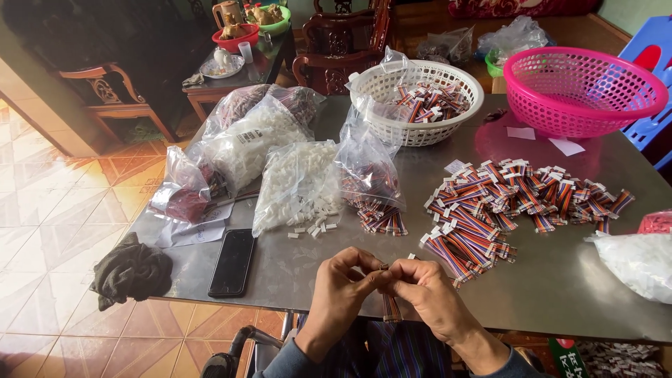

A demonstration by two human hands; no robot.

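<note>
— What lies off to the left of the fingers?
— An orange tiled floor (63, 210), sunlit in patches.
— And far beyond the fingertips?
— Dark carved wooden chairs (336, 42), a small side table (269, 63) with bowls, and a blue plastic chair (651, 42) at the right.

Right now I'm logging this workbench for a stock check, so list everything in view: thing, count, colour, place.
metal table: one, grey, centre.
loose ribbon cables: a pile too many to count, multicoloured, table right.
white basket: one, holding more cables, table rear.
pink basket: one, rear right.
bags of white connectors: several, clear plastic, table left; one more at the right edge.
phone: one, black, front left.
dark cloth: one, table's left corner.
side table with bowls: one, dark wood, rear left.
left hand and right hand: together pinching one cable, front centre.
</note>
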